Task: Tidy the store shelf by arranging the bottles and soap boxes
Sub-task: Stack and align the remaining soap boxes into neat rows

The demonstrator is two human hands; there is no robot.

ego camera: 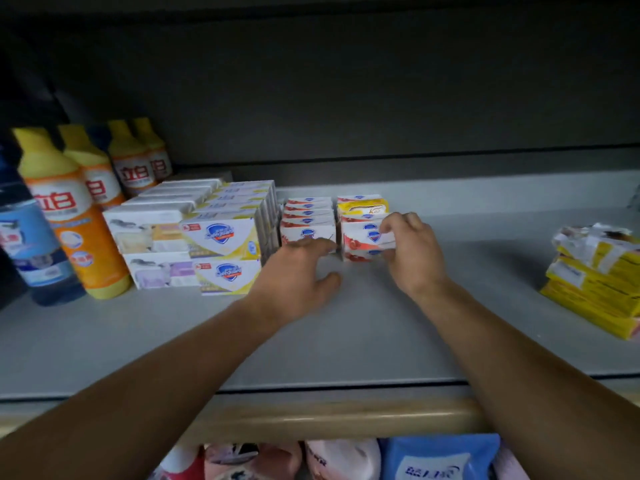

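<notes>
On the grey shelf [346,323], red-and-white soap boxes stand in two rows. My right hand [412,251] pinches the front red soap box [363,240] of the right row, with a yellow soap box [363,206] behind it. My left hand [298,271] reaches with spread, relaxed fingers to the front of the left red row [308,220] and holds nothing. Left of these stand stacked yellow-and-white soap boxes [221,237] and white soap boxes [152,233]. Orange bottles [72,209] with yellow caps and a blue bottle [31,247] stand at the far left.
A loose pile of yellow packets [595,282] lies at the shelf's right end. The shelf's beige front rail [329,415] runs below my arms. Pink and blue packs [440,459] fill the shelf underneath. A dark back wall closes off the rear.
</notes>
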